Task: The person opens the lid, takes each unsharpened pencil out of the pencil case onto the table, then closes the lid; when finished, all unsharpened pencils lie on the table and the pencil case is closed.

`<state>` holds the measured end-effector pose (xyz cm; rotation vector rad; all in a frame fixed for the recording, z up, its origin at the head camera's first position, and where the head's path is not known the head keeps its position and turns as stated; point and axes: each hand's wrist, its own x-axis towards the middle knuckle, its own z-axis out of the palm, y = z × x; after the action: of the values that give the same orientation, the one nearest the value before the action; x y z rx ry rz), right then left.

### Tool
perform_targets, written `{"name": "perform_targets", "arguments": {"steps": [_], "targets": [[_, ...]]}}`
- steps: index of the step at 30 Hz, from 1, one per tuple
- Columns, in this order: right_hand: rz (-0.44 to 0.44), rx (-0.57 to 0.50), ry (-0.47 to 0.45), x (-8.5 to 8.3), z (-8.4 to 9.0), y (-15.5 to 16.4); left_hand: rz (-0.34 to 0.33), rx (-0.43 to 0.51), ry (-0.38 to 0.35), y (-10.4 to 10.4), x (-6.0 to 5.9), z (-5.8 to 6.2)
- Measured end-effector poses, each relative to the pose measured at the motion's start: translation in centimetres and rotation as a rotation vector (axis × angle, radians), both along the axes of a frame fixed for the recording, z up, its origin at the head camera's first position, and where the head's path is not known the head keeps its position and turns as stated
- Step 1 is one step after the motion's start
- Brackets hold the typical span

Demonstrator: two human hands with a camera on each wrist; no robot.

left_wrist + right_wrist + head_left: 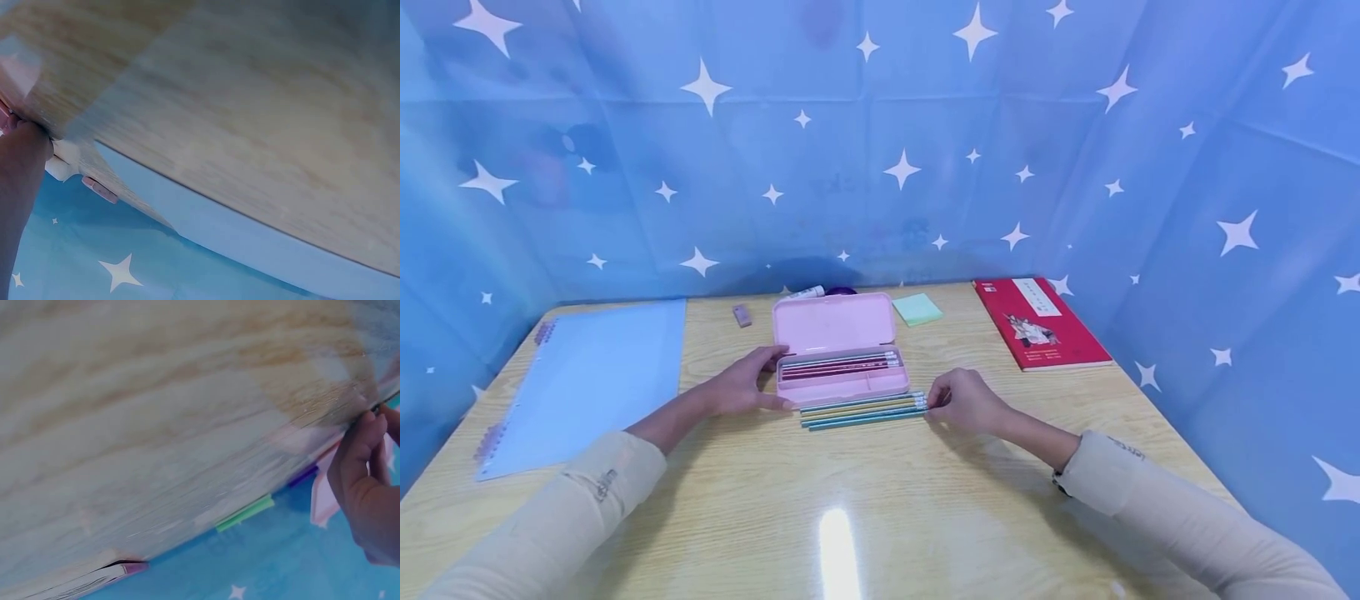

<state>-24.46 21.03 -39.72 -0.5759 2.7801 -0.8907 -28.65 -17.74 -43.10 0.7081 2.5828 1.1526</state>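
Pink pencil case (838, 346) shows whole only from the head: left hand (741, 385) flat beside it, right hand (964, 400) pinching pencils (861, 410).

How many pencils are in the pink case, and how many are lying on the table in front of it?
Pencils in the pink case: 3
Pencils on the table, between left hand and right hand: 4
Total: 7

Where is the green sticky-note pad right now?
In the head view the green sticky-note pad lies flat near the table's far edge, just right of the open pink pencil case lid and left of the red book.
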Motion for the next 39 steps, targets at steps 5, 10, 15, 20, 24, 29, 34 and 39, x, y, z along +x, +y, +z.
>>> {"name": "perform_targets", "arguments": {"steps": [5, 10, 15, 20, 24, 29, 34, 39], "targets": [[-0.015, 0.004, 0.0, -0.1, -0.3, -0.2, -0.006, 0.0, 0.002, 0.0, 0.1, 0.0], [-0.015, 0.007, -0.004, 0.0, -0.1, -0.2, -0.002, -0.003, 0.004, 0.1, 0.1, 0.0], [-0.033, -0.006, -0.024, -0.5, 0.8, -0.2, -0.015, -0.011, 0.017, 0.2, -0.2, 0.1], [0.022, -0.041, 0.013, -1.6, 1.6, -0.9, -0.018, -0.004, 0.022, 0.1, -0.1, 0.4], [0.05, -0.036, 0.006, -2.6, 1.8, -1.9, -0.02, -0.001, 0.02, 0.1, -0.1, 0.4], [0.099, -0.019, -0.006, -3.8, 1.7, -3.3, -0.017, 0.008, 0.018, -0.1, -0.1, 0.3], [0.165, -0.001, 0.028, -5.1, 1.4, -4.2, -0.014, 0.004, 0.02, -0.2, 0.0, 0.0], [0.194, 0.076, 0.026, -6.4, 1.2, -4.9, 0.003, 0.001, 0.014, -0.3, 0.1, 0.1]]}}
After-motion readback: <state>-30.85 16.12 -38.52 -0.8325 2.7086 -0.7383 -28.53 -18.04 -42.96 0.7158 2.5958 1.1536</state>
